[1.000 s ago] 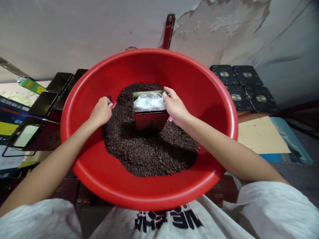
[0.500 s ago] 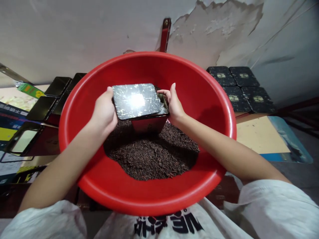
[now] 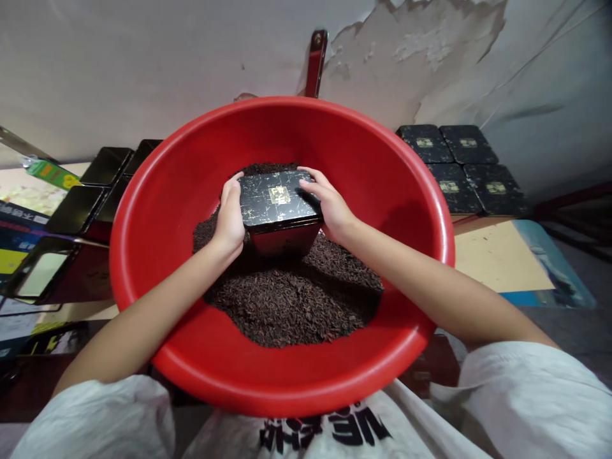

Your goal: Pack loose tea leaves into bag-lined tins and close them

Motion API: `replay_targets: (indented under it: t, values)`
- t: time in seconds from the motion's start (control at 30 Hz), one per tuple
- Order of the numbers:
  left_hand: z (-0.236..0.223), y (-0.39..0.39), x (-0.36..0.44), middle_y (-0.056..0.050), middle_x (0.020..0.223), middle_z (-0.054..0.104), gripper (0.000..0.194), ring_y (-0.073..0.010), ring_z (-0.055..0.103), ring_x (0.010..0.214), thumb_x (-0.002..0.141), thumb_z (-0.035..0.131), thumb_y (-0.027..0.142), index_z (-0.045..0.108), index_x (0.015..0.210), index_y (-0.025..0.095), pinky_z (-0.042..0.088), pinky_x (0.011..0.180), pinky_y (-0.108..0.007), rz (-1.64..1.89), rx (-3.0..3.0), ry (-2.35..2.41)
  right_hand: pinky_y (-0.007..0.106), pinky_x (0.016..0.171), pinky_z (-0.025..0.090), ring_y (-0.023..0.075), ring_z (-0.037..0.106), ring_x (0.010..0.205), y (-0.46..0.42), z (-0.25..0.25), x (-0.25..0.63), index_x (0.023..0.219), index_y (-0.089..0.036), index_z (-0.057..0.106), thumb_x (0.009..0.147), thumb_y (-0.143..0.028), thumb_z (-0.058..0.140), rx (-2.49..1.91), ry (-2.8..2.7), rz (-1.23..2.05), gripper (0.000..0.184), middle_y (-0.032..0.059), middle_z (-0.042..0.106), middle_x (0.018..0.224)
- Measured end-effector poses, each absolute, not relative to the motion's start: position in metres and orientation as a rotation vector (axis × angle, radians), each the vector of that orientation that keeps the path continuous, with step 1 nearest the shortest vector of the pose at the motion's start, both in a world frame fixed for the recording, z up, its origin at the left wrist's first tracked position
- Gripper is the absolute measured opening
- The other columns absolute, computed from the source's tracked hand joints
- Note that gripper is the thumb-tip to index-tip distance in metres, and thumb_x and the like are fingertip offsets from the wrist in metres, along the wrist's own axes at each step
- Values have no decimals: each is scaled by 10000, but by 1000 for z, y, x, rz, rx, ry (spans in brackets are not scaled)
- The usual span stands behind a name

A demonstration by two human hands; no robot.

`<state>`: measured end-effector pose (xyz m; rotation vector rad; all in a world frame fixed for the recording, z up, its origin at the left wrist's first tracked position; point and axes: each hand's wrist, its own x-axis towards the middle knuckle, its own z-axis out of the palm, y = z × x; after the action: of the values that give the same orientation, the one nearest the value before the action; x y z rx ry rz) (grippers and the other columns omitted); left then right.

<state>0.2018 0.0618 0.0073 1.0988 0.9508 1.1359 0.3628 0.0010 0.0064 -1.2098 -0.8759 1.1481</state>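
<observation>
A dark rectangular tin (image 3: 284, 243) stands among loose dark tea leaves (image 3: 287, 306) inside a big red basin (image 3: 282, 376). Its black lid (image 3: 261, 207), streaked with gold and bearing a gold label, now covers the top. A narrow dark line shows along the front edge; whether it is fully seated I cannot tell. My left hand (image 3: 231, 220) grips the lid's left side, thumb at the corner. My right hand (image 3: 333, 207) is wrapped round the right side, thumb on top of the lid and fingers at the far corner.
Several lidded black tins (image 3: 449, 169) stand together at the right, behind a cream board (image 3: 502, 258). To the left are several dark tins (image 3: 79, 210), one with a pale shine in its opening, and a green packet (image 3: 50, 172). A wall with peeling plaster (image 3: 421, 44) rises behind the basin.
The lid has moved right and down onto the tin, hiding the pale contents seen in its opening before. My left hand came along with it; my right thumb now rests on the lid.
</observation>
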Motion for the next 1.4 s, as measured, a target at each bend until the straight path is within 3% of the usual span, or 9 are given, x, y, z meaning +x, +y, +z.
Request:
replay_targets:
  t: [0.13, 0.4, 0.6, 0.83, 1.13, 1.27, 1.4]
  values:
    - [14, 59, 208, -21, 990, 696, 270, -212, 617, 1057, 938, 410, 343, 635, 1023, 221, 509, 934, -325, 1056, 938, 928, 341, 835, 466, 192, 564, 975, 0, 12, 361, 1081, -274, 441, 661, -444, 636, -1211, -740, 1218, 492, 13, 566, 1076]
    - [19, 51, 208, -14, 1102, 691, 340, -217, 600, 1134, 964, 360, 350, 602, 1174, 236, 501, 980, -359, 961, 786, 904, 287, 672, 461, 151, 567, 783, -2, 27, 360, 1054, -238, 446, 712, -413, 635, -1335, -656, 1274, 429, 13, 573, 909]
    - [11, 50, 203, -8, 1196, 653, 319, -244, 543, 1221, 896, 492, 370, 593, 1175, 252, 474, 1022, -374, 970, 876, 828, 257, 648, 455, 106, 530, 684, -2, 35, 356, 976, -215, 476, 777, -293, 609, -1445, -580, 1223, 251, -6, 558, 822]
    - [10, 49, 202, -45, 1232, 632, 449, -272, 516, 1250, 813, 566, 304, 532, 1251, 214, 429, 1064, -428, 912, 969, 826, 268, 663, 469, 110, 552, 696, -2, 34, 360, 973, -199, 544, 802, -275, 588, -1438, -540, 1211, 193, 9, 591, 845]
    - [7, 42, 196, -45, 1422, 465, 601, -288, 383, 1354, 731, 671, 352, 481, 1292, 245, 331, 1133, -406, 926, 1131, 812, 297, 725, 476, 139, 587, 793, -3, 27, 364, 1078, -191, 583, 792, -285, 606, -1497, -724, 1160, 301, 47, 628, 982]
    - [4, 45, 197, -38, 1343, 531, 594, -287, 447, 1298, 722, 660, 334, 468, 1280, 262, 372, 1094, -410, 913, 1131, 805, 271, 719, 463, 128, 572, 791, -2, 27, 365, 1022, -194, 585, 797, -355, 630, -1561, -809, 1117, 280, 42, 623, 971]
    - [14, 47, 197, -33, 1127, 635, 420, -283, 564, 1149, 711, 654, 314, 549, 1108, 225, 467, 997, -422, 849, 1020, 819, 253, 604, 428, 108, 523, 642, -2, 27, 366, 819, -195, 558, 786, -519, 618, -1520, -738, 1252, 332, 15, 586, 757]
